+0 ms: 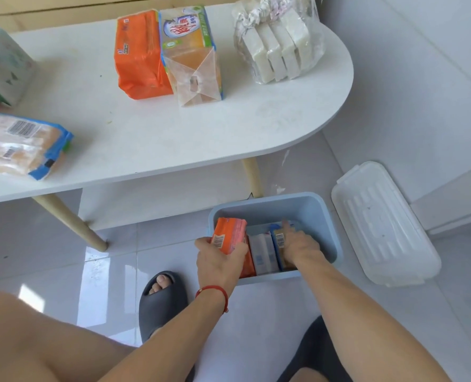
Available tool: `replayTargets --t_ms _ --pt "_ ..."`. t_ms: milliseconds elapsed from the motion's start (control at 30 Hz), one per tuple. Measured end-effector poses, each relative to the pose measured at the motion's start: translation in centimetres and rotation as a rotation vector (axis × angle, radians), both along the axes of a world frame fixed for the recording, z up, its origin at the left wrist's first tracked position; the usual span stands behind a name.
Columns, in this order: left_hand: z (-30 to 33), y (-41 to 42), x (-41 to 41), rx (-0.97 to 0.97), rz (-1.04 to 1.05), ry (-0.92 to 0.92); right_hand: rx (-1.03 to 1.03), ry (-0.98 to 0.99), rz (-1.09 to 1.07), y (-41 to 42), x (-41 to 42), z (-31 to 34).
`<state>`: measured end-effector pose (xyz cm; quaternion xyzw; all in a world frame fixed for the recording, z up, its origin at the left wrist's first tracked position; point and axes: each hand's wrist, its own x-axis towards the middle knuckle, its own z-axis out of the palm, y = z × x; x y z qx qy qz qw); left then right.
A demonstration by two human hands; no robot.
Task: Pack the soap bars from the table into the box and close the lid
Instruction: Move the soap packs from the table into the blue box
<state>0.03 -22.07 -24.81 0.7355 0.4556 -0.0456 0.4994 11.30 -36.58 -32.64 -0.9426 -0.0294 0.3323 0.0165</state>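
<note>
A light blue box [322,213] stands open on the floor below the table. My left hand [219,263] grips an orange soap pack [228,234] at the box's left end, upright and partly inside. My right hand [300,244] reaches into the box and presses on a blue-and-yellow soap pack [279,239]. A white soap pack [263,253] stands between the two. On the white table [151,139] lie an orange soap pack [139,55], a clear yellow soap pack [191,56], a bag of white soap bars [277,48] and a blue-edged soap pack [22,144]. The white lid [383,224] lies on the floor to the right of the box.
A green-and-white package [1,62] sits at the table's left edge. Wooden table legs [71,219] stand left of and behind the box. My foot in a dark slipper [161,296] rests on the glossy tiles near the box. A white wall runs along the right.
</note>
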Motion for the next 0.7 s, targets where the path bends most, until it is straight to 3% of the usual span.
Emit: replayTargets --t_ms 167,233,300,367,433,500,600,700 --pt "0.2 -0.2 -0.2 -0.041 -0.014 0.008 -0.047 0.07 0.156 -0.3 0.3 1.7" --pt "0.2 -0.5 -0.4 -0.049 -0.026 -0.006 0.015 -0.012 0.12 0.0 1.0 3.5" --pt "0.3 -0.7 -0.6 -0.047 -0.034 -0.033 0.312 0.027 -0.103 0.8 1.5 5.2" --pt "0.3 -1.0 -0.7 -0.041 -0.08 -0.062 0.631 0.333 -0.364 2.0 1.4 6.7" --pt "0.3 -1.3 -0.8 -0.075 -0.155 -0.086 0.736 0.527 -0.384 3.1 0.7 7.2" --pt "0.6 -1.0 -1.1 -0.045 -0.235 -0.086 0.751 0.462 -0.406 3.4 0.0 6.3" --pt "0.5 1.1 -1.7 0.244 -0.247 -0.005 0.734 0.309 -0.49 3.3 -0.3 3.4" --pt "-0.1 2.9 -2.6 0.218 -0.201 0.115 0.56 0.229 -0.36 3.9 -1.2 1.2"
